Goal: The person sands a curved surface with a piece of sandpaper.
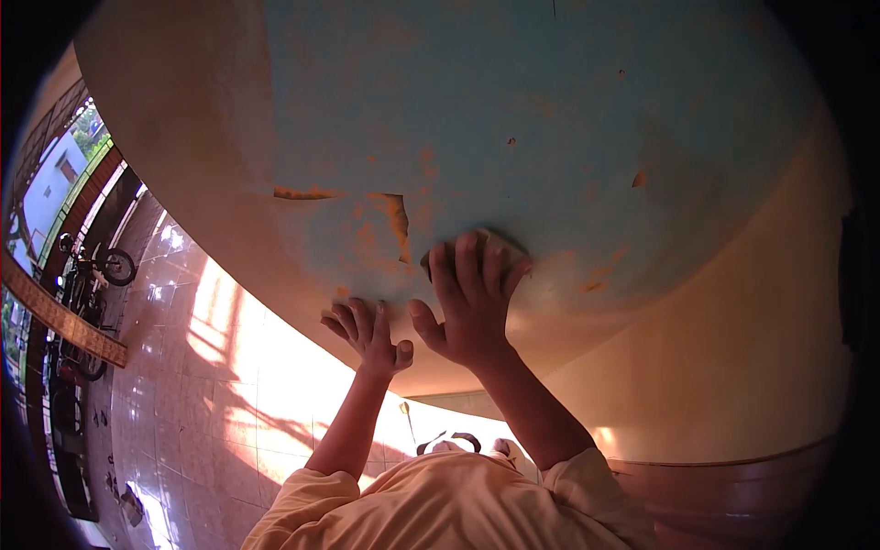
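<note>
Flat against the wall (550, 82), which is pale blue with peeling patches, my right hand (472, 298) presses a folded grey-brown piece that looks like sandpaper (502, 246). Its fingers lie over the piece, with the thumb apart to the left; most of the piece is hidden under them. Lower and to the left, my left hand (368, 337) has its fingers spread and its fingertips at the wall's lower part, holding nothing. Torn paint edges (399, 220) and orange-brown bare spots show just above both hands.
Sunlit floor tiles (174, 367) stretch away at the left, where a motorcycle (87, 284) stands by a railing. A strap-like brown band (64, 316) crosses the left edge. At the right, a beige wall (697, 376) meets a reddish-brown lower band (733, 495). My feet (449, 446) show below.
</note>
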Available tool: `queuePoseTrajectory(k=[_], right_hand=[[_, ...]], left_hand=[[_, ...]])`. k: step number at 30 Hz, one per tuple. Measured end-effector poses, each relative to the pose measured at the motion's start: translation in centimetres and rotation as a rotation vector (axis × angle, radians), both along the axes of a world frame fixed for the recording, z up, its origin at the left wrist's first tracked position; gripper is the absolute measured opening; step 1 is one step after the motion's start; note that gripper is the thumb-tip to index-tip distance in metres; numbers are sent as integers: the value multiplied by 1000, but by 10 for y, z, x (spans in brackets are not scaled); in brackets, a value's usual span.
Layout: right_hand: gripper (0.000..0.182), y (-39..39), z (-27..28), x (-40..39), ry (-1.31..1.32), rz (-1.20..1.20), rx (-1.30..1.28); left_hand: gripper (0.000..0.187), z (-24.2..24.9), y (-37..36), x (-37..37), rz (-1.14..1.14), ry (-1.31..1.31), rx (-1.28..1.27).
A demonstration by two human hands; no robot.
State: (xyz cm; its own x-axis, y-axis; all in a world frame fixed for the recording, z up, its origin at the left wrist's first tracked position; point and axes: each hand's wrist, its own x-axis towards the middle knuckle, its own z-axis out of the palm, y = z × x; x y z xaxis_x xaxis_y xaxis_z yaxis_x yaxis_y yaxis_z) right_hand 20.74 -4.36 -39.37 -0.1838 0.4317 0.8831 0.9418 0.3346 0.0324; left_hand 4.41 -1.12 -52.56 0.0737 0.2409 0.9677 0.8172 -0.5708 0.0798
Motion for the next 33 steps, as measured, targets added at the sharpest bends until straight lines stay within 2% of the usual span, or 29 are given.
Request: queuePoseTrajectory(k=[2, 3, 8, 11, 13, 15, 18, 21, 23, 25, 26, 28, 29, 31, 33], right_hand=[[56, 6, -6, -5, 25, -17, 51], [52, 9, -26, -6, -7, -42, 32], [44, -18, -167, 13, -146, 54, -219], [47, -33, -182, 30, -147, 36, -367], [50, -26, -146, 47, -126, -44, -356], [49, -14, -84, 65, 44, -106, -251], [56, 0, -16, 85, 195, -27, 44], [52, -1, -23, 91, 178, -48, 106], [54, -4, -89, 94, 27, -129, -115], [47, -9, -171, 100, -69, -119, -167], [47, -22, -182, 102, -70, -118, -159], [43, -35, -182, 113, -100, -80, -320], [43, -29, -180, 126, -102, -74, -315], [48, -21, -122, 145, -85, -134, -271], [65, -6, -54, 161, -5, -151, -144]], left_hand=[[71, -2, 2, -3, -11, 3, 8], [72, -2, 2, -4, -23, 6, 14], [73, 1, 2, -7, -27, 13, 2], [75, 1, 2, -7, 6, 62, -6], [72, 2, 0, -8, 16, 58, -6], [71, 6, 0, -7, 13, 50, -14], [70, 9, -3, -4, 14, 22, -54], [69, 14, -7, 5, 21, -23, -98], [68, 19, -10, 12, 25, -49, -111], [65, 22, -13, 22, -34, -104, -135], [65, 24, -14, 26, -34, -105, -127], [69, 30, -15, 41, 24, -54, -141], [69, 34, -14, 50, 30, -56, -136], [70, 45, -16, 67, -48, 0, -128], [69, 58, -16, 87, -53, 23, -118]])
